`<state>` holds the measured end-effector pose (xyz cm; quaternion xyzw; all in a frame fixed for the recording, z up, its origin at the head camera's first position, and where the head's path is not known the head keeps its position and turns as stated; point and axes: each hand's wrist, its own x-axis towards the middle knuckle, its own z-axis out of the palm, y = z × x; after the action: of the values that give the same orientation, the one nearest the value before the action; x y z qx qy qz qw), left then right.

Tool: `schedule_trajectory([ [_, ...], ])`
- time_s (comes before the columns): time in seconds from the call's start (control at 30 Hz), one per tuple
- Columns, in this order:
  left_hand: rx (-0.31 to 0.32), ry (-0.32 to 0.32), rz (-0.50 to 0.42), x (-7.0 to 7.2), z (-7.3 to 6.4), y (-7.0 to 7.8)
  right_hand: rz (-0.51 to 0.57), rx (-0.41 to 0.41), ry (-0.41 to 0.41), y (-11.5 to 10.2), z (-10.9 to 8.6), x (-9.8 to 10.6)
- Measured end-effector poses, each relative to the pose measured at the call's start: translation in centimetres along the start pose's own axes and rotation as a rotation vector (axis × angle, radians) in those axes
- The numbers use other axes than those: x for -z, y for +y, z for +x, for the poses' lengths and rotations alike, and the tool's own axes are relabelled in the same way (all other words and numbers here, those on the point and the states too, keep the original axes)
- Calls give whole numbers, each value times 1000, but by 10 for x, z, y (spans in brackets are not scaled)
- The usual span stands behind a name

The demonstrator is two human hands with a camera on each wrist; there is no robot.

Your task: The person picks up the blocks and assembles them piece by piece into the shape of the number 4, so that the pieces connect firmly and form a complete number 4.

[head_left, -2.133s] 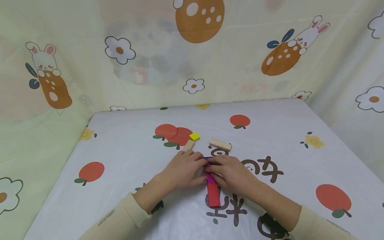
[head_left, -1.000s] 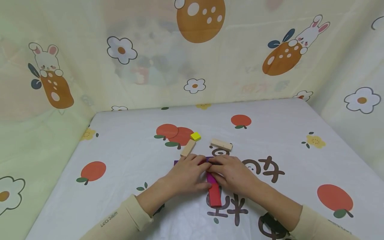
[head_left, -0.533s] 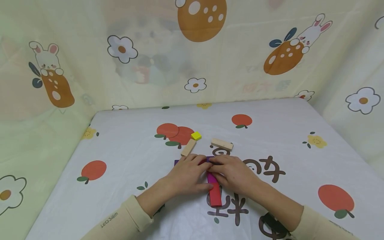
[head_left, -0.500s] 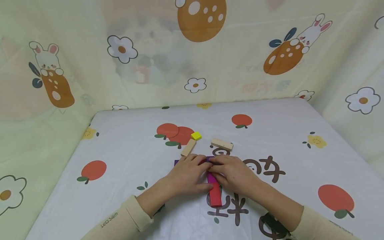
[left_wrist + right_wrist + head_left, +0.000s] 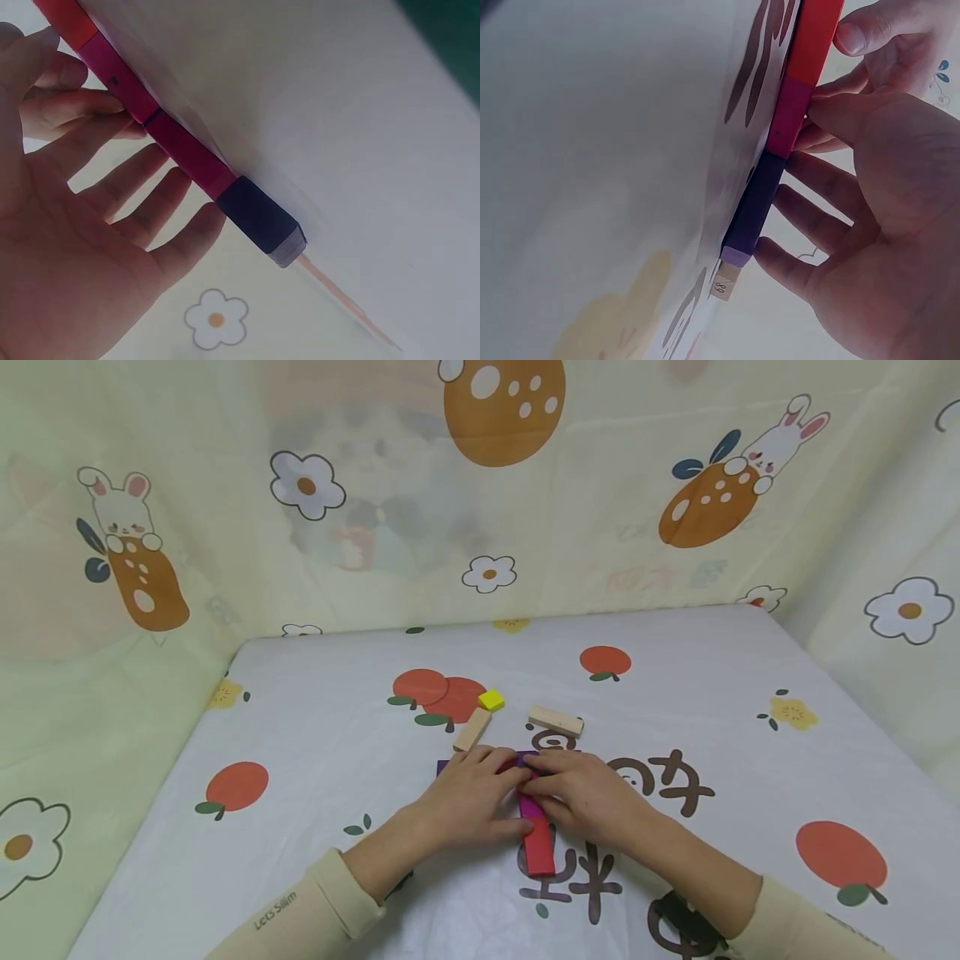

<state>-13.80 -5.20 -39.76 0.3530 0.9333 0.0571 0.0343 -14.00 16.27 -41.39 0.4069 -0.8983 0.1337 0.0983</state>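
In the head view, a red block [image 5: 539, 850] lies in line with a magenta block [image 5: 530, 807] on the cloth. A purple block [image 5: 527, 758] adjoins their far end, and a dark purple end [image 5: 442, 767] shows past my left hand [image 5: 465, 797]. That hand's thumb tip meets the red block; in the left wrist view its extended fingertips touch a crimson block [image 5: 193, 156] beside a dark purple block [image 5: 259, 214]. My right hand [image 5: 588, 793] has its thumb at the magenta block and straight fingers along a dark purple block [image 5: 755, 199]. Palms and fingers hide the row's middle.
Beyond the hands lie two plain wooden blocks, one slanted [image 5: 472, 730] and one crosswise [image 5: 556, 721]. A small yellow block [image 5: 491, 699] sits near the slanted one. A printed curtain [image 5: 390, 527] rises behind the cloth-covered table [image 5: 300, 718].
My left hand has shifted slightly, its thumb moving from beside the magenta block to the red one and uncovering the slanted wooden block and purple end. During the last second both hands stay almost still.
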Motion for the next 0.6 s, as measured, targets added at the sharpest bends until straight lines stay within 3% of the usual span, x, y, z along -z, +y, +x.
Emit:
schedule_trajectory([
  [0.3, 14, -12, -20, -2, 0, -1, 21, 51, -12, 2, 2, 5],
  [0.6, 7, -7, -16, -1, -1, -2, 75, 0, -67, 3, 4, 15],
])
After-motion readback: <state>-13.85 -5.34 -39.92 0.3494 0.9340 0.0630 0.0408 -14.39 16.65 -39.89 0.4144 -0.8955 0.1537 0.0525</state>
